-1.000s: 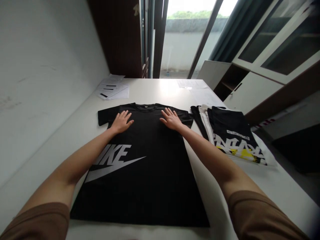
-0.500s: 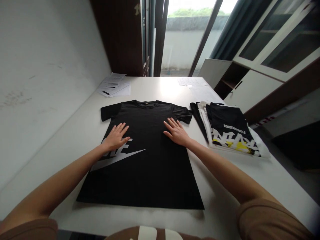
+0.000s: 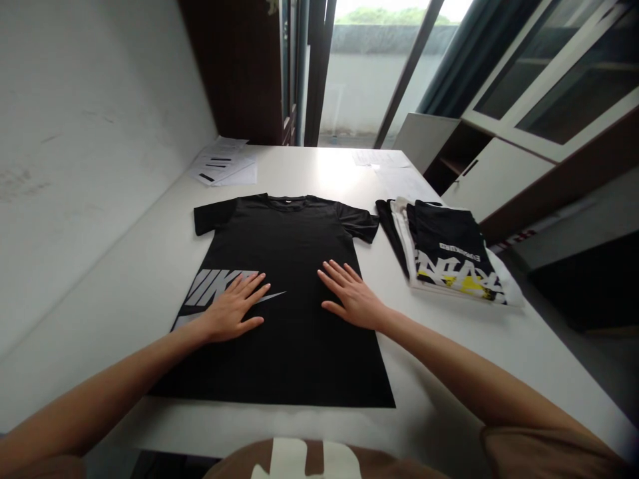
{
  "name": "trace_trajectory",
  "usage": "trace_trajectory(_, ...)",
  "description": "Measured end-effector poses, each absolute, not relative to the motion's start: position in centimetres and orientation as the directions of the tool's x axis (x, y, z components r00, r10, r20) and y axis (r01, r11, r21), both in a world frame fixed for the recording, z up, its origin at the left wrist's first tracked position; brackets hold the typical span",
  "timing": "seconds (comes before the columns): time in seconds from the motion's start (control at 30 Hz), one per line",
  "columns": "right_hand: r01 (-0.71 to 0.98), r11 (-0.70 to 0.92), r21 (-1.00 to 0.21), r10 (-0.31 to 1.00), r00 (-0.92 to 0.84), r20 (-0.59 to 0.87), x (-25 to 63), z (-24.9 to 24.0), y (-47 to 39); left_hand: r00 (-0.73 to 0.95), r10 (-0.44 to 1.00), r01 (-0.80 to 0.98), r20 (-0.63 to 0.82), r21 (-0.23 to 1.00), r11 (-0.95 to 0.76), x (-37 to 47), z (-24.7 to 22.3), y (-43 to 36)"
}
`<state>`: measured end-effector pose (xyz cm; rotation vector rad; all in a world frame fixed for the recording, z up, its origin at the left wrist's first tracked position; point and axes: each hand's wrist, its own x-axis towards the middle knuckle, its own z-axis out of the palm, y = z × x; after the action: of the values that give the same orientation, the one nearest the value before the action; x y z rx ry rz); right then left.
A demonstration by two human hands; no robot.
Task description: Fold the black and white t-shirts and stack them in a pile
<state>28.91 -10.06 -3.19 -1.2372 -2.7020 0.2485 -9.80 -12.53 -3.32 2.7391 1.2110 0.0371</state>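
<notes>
A black short-sleeved T-shirt (image 3: 299,352) lies spread flat on the white table (image 3: 124,279), its collar toward the far side and its hem toward me. A grey logo with large letters is printed on its left part, and my left hand covers some of it. My left hand (image 3: 234,309) rests palm down on the shirt over the logo, fingers stretched out. On the right side of the shirt my right hand (image 3: 352,296) lies flat too, fingers spread and slightly apart. Neither hand grips the cloth.
Right of the shirt is a stack of folded clothes (image 3: 449,243), black and white, the top one with white and yellow print. Paper sheets (image 3: 224,163) lie at the far left corner, more papers (image 3: 384,159) at the far right. A wall (image 3: 100,133) borders the left side.
Both hands have slid over the shirt toward me, from the chest area to about its middle. More of the printed letters shows now. The view has shifted slightly.
</notes>
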Motion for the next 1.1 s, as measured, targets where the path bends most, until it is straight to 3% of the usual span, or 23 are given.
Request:
trace_trajectory(0.1,0.693,0.675,-0.254,0.724,-0.688,0.047,28.4,-3.6,-12.1,0.657,0.753,0.751,-0.036,0.130,-0.648,-10.2,-3.7,-12.5)
trace_trajectory(0.3,0.792,0.561,-0.240,0.826,-0.555,0.099,31.7,-4.4,-8.8,0.661,0.750,0.744,-0.032,0.159,-0.649,-9.8,-3.1,-12.4)
trace_trajectory(0.43,0.918,0.252,-0.305,0.953,-0.181,0.243,35.7,-4.0,-1.6,0.802,0.597,0.576,0.008,0.254,-0.777,-3.4,-1.4,-14.3)
trace_trajectory(0.53,0.934,-0.072,-0.350,0.970,0.148,0.194,38.2,-3.5,4.0,0.899,0.432,0.393,0.076,0.301,-0.869,3.0,-0.7,-15.6)
trace_trajectory(0.67,0.918,-0.290,-0.269,0.940,0.327,0.103,39.3,-3.2,9.0,0.976,0.163,0.126,0.143,0.239,-0.963,9.9,-1.0,-16.6)
trace_trajectory(0.8,0.900,-0.379,-0.213,0.920,0.391,0.016,38.7,-3.8,11.4,0.978,-0.035,-0.064,0.203,0.139,-0.988,13.2,-1.7,-16.9)
trace_trajectory(0.97,0.891,-0.378,-0.250,0.922,0.388,-0.011,38.5,-4.4,13.1,0.970,-0.059,-0.080,0.236,0.079,-0.994,14.6,-1.9,-16.8)
trace_trajectory(1.1,0.876,-0.336,-0.347,0.924,0.377,0.057,38.6,-4.0,14.0,0.970,-0.093,-0.122,0.227,0.117,-0.986,15.2,-1.3,-16.6)
